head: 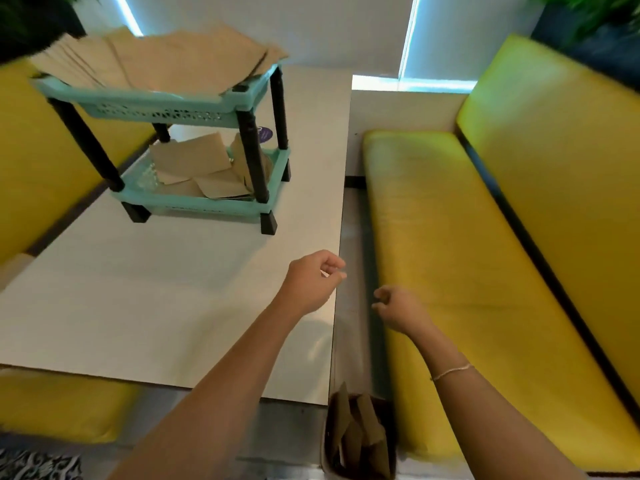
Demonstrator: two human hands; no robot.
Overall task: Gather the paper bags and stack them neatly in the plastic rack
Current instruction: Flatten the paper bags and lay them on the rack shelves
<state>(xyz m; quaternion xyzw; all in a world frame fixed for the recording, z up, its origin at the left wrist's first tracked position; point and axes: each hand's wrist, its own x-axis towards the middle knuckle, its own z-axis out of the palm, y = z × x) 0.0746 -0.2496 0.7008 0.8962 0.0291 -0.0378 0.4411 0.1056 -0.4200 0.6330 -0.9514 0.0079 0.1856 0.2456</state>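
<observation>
1. Hovering with loosely curled fingers, the left hand (313, 280) holds nothing above the table's (138, 306) right edge; the right hand (398, 306), equally slack and holding nothing, hangs over the gap beside the yellow bench (485, 271).
2. Paper bags (152, 64) lie flat on the plastic rack's (156, 109) top shelf at 11 o'clock, fanned toward 12; more (197, 168) sit jumbled on its lower shelf.
3. Bare tabletop lies between hands and rack.
4. At 6 o'clock a bin (360, 441) on the floor holds upright brown bags.
</observation>
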